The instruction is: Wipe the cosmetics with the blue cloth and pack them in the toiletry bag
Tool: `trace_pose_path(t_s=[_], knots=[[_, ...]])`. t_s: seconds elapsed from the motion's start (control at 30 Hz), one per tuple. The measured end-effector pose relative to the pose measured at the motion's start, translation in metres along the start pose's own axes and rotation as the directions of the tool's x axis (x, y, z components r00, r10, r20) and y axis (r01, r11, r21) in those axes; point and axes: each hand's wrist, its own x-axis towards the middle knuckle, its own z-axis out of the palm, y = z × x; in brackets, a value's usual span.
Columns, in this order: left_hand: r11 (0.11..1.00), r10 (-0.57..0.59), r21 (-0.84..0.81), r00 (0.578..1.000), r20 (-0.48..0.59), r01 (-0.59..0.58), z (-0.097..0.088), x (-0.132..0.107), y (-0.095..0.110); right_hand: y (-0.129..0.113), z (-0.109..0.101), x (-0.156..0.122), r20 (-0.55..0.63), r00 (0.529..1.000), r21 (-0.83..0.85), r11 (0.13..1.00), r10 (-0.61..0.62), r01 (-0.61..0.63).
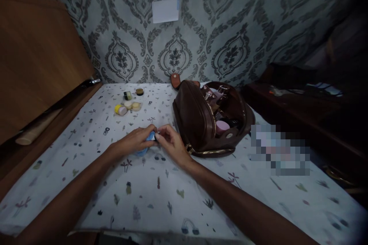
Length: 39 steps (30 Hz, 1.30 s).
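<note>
The left hand (135, 141) and right hand (171, 143) meet, fingers grasping a small blue container (150, 137) low over the printed sheet (161, 199). Bare sheet runs to the near edge. An open brown bag (198, 122) crowds the right hand, and small jars (128, 105) sit well behind.

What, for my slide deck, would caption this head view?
Left hand and right hand hold a small blue item over a patterned sheet, beside an open brown pouch, small jars behind.

Two hands (137, 140) (171, 142); one blue container (150, 137); one brown bag (195, 118); five small jars (128, 104) (119, 110) (136, 106) (139, 91) (127, 95).
</note>
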Motion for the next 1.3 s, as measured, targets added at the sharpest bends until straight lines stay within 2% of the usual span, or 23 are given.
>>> trace_pose_path(t_s=[0.1,0.23,0.33,0.43,0.53,0.73,1.0,1.1,1.3], knots=[[1.000,-0.015,-0.014,1.000,0.014,0.015,-0.004,0.000,-0.001,0.000,0.001,0.000,0.020,0.999,0.040,0.999,-0.030,0.029],[1.000,-0.018,-0.005,1.000,0.018,0.018,-0.007,-0.002,-0.001,0.005,0.002,0.000,0.006,1.000,0.061,0.998,-0.001,0.001],[0.999,-0.024,-0.029,0.997,0.075,0.027,-0.012,-0.007,0.002,0.007,0.003,0.001,-0.008,1.000,0.071,0.997,0.025,-0.024],[0.995,0.016,-0.100,0.989,0.148,-0.001,-0.021,-0.011,0.002,0.007,0.003,0.001,-0.018,0.999,0.072,0.997,0.043,-0.041],[0.986,0.069,-0.163,0.982,0.176,-0.040,-0.026,-0.013,-0.001,0.005,0.003,0.001,-0.016,0.998,0.076,0.995,0.061,-0.060],[0.968,0.106,-0.243,0.985,0.135,-0.071,-0.028,-0.009,-0.007,0.005,0.002,0.001,-0.012,0.998,0.048,0.997,0.069,-0.069],[0.984,0.029,-0.178,0.999,0.024,-0.025,-0.020,-0.005,0.001,0.005,0.002,0.000,0.012,0.995,0.094,0.990,0.102,-0.103],[0.980,0.035,-0.196,0.999,0.017,-0.031,-0.020,-0.005,0.000,0.003,0.001,0.000,0.012,0.994,0.071,0.992,0.104,-0.105],[0.935,0.019,-0.356,0.997,0.077,0.009,-0.023,-0.005,-0.011,0.000,0.002,0.000,-0.004,1.000,0.065,0.998,0.007,-0.007]])
